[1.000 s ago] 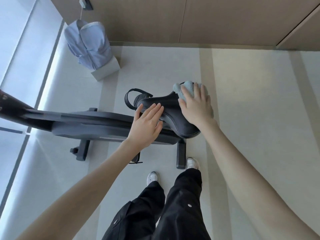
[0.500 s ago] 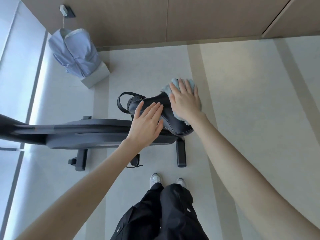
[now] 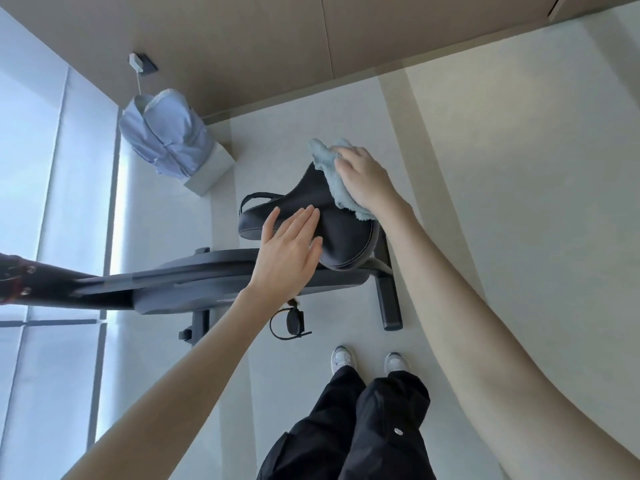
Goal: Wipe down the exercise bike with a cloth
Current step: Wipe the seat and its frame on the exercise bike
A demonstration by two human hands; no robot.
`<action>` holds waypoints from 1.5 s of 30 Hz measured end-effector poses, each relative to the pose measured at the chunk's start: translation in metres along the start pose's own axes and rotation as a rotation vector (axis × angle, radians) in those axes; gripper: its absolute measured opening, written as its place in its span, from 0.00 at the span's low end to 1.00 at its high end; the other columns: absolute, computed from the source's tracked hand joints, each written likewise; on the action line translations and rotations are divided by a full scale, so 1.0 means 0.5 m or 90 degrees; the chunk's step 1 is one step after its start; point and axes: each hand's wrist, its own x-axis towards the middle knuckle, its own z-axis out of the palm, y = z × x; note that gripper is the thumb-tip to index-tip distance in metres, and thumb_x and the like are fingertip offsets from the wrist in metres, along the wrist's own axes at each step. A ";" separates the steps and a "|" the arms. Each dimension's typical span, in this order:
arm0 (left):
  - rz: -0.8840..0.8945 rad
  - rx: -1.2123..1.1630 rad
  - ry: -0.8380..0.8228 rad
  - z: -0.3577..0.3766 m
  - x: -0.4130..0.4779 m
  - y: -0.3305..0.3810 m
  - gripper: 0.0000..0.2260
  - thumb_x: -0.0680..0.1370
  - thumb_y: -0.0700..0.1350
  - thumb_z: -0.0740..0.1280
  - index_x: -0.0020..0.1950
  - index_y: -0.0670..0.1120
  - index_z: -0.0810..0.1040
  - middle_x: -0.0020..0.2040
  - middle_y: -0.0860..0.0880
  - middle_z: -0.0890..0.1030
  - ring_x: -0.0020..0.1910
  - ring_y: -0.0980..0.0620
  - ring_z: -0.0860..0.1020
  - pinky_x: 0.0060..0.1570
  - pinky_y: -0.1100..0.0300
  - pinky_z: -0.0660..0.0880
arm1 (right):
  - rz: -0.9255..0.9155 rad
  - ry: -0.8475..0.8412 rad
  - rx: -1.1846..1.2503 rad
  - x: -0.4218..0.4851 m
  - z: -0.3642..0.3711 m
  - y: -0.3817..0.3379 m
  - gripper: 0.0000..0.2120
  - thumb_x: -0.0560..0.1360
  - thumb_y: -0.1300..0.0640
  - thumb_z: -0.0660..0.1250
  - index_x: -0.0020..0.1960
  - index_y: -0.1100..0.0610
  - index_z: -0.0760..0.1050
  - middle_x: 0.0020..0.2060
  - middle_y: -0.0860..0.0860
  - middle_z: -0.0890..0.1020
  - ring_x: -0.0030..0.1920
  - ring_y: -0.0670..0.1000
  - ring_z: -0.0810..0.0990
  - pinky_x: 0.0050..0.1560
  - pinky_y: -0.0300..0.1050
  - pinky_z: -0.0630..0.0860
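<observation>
- The dark grey exercise bike stands on the pale tiled floor, directly ahead of the person's feet, with its frame running off to the left edge of the view
- The black padded saddle sits at the right-hand end of the bike, above the rear stabiliser foot
- The light blue fluffy cloth lies on the far right part of the saddle; one bunched corner sticks up past the saddle edge
- The right hand lies on top of the cloth, fingers curled down into it, and holds it against the saddle
- The left hand rests flat on the near left side of the saddle, fingers straight and close together, holding nothing
- The two hands are apart, with bare saddle between them
- A black pedal with a loop strap hangs below the frame, just under the left wrist
- A pale blue folded garment rests on a white box by the brown panelled wall, well apart from the bike
- Black trousers and white shoes show at the lower edge
</observation>
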 end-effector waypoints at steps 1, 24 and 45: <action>-0.012 -0.005 -0.006 0.000 -0.002 0.005 0.21 0.80 0.46 0.52 0.70 0.39 0.70 0.69 0.44 0.72 0.69 0.48 0.69 0.73 0.46 0.51 | -0.012 0.022 -0.003 -0.016 0.008 0.006 0.20 0.81 0.52 0.50 0.71 0.48 0.65 0.71 0.52 0.65 0.69 0.54 0.65 0.63 0.47 0.62; -0.082 0.007 -0.077 -0.029 0.004 0.045 0.21 0.81 0.46 0.50 0.70 0.38 0.70 0.69 0.44 0.72 0.69 0.50 0.69 0.72 0.46 0.57 | -0.142 0.033 -0.092 -0.030 0.023 0.035 0.21 0.82 0.54 0.48 0.73 0.58 0.61 0.75 0.62 0.54 0.75 0.61 0.51 0.74 0.55 0.49; -0.116 0.017 -0.118 -0.022 -0.005 0.032 0.22 0.81 0.47 0.49 0.72 0.42 0.67 0.72 0.47 0.68 0.72 0.54 0.64 0.73 0.44 0.53 | -0.194 0.106 -0.160 -0.235 0.077 0.069 0.22 0.79 0.56 0.55 0.71 0.61 0.66 0.71 0.64 0.62 0.72 0.68 0.56 0.71 0.63 0.57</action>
